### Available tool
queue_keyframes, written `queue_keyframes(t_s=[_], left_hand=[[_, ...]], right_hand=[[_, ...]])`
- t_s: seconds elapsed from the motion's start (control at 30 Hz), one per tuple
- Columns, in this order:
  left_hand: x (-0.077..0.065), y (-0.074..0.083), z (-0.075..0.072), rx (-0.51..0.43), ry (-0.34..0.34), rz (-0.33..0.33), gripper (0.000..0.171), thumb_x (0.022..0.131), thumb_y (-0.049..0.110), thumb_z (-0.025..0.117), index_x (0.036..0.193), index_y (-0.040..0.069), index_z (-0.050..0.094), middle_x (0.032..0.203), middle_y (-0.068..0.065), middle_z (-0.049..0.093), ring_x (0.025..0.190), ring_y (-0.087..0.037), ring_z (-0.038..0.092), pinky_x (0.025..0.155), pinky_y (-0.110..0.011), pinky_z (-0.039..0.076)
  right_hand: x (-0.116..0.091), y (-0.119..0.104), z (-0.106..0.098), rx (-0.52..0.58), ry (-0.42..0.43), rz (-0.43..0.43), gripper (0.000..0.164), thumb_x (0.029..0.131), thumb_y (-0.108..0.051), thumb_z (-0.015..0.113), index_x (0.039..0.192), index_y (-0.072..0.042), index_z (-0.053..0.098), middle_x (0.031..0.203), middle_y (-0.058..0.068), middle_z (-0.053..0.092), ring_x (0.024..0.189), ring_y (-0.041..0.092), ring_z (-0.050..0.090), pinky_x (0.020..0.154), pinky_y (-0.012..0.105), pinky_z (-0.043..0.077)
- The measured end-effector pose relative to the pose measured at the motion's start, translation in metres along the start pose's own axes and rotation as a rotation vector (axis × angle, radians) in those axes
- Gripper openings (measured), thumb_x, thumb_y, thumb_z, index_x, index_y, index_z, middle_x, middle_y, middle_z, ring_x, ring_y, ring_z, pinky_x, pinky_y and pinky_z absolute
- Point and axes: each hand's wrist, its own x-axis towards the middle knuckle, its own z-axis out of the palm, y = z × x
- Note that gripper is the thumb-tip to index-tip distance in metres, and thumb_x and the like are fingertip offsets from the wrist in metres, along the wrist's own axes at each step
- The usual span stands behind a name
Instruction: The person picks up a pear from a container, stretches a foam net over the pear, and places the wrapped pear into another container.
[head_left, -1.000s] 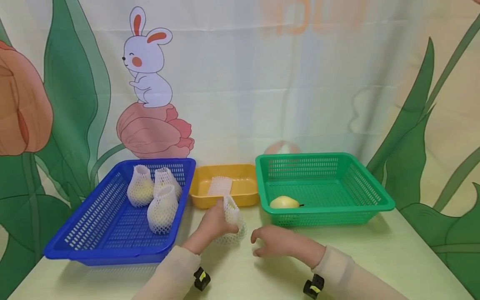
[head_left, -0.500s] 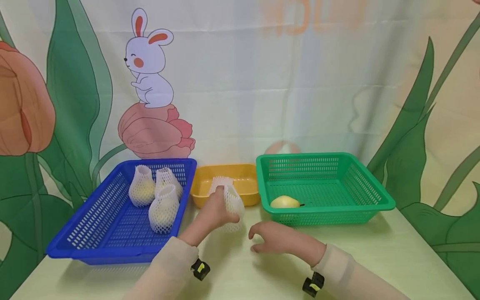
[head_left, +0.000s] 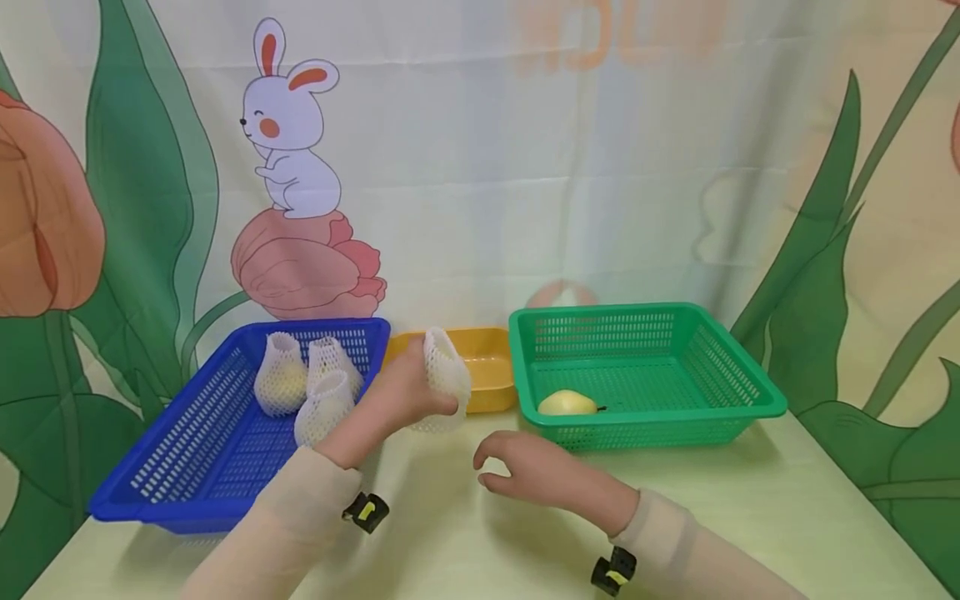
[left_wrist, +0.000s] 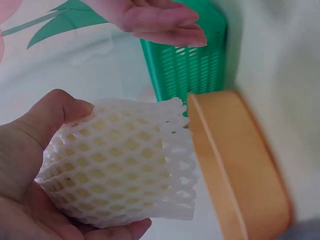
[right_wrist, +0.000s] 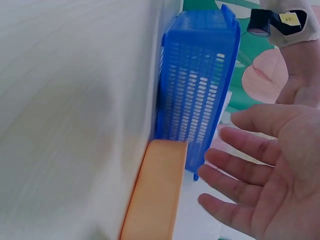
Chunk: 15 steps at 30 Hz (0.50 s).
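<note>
My left hand grips a pale pear wrapped in a white foam net, held up in front of the yellow tray. In the left wrist view the thumb lies along one side of the net and fingers curl under the other. The net's open end extends past the fruit. My right hand hovers above the table in front of the green basket, its fingers loosely bent around nothing. One bare pear lies in that basket. Several netted pears stand in the blue basket at the left.
The yellow tray sits between the two baskets; my left hand covers part of it. A pale green table supports everything. Behind hangs a printed curtain with a rabbit and tulips. Each wrist wears a small black camera.
My left hand has lifted the netted pear upward and shifted it left, toward the blue basket. My right hand has drifted slightly left and up. The foam net in the yellow tray is now hidden.
</note>
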Motion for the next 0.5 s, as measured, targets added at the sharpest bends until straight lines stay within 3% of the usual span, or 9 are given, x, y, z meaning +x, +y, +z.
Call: queue_keyframes(t_s=[0.13, 0.33, 0.5], left_hand=[[-0.001, 0.002, -0.02, 0.032, -0.014, -0.016, 0.09, 0.072, 0.014, 0.083, 0.143, -0.012, 0.034, 0.115, -0.026, 0.065, 0.095, -0.034, 0.063, 0.091, -0.048, 0.058], [0.001, -0.002, -0.054, 0.053, -0.066, -0.047, 0.094, 0.079, 0.019, 0.083, 0.148, -0.012, 0.026, 0.125, -0.029, 0.06, 0.108, -0.04, 0.063, 0.098, -0.054, 0.058], [0.005, -0.012, -0.08, 0.017, -0.078, 0.043, 0.082, 0.08, 0.016, 0.083, 0.142, -0.008, 0.035, 0.123, -0.026, 0.06, 0.106, -0.038, 0.064, 0.095, -0.053, 0.06]], right_hand=[[0.008, -0.009, -0.001, -0.023, 0.056, -0.053, 0.014, 0.098, -0.015, 0.064, 0.108, -0.008, 0.072, 0.111, 0.004, 0.074, 0.107, 0.022, 0.07, 0.095, 0.031, 0.056], [0.019, -0.027, -0.004, -0.026, 0.068, -0.099, 0.014, 0.099, -0.016, 0.063, 0.109, -0.009, 0.071, 0.111, 0.003, 0.074, 0.108, 0.019, 0.07, 0.097, 0.029, 0.055], [0.029, -0.043, -0.005, -0.021, 0.067, -0.131, 0.016, 0.099, -0.015, 0.063, 0.112, -0.009, 0.07, 0.114, 0.003, 0.074, 0.111, 0.019, 0.069, 0.101, 0.028, 0.054]])
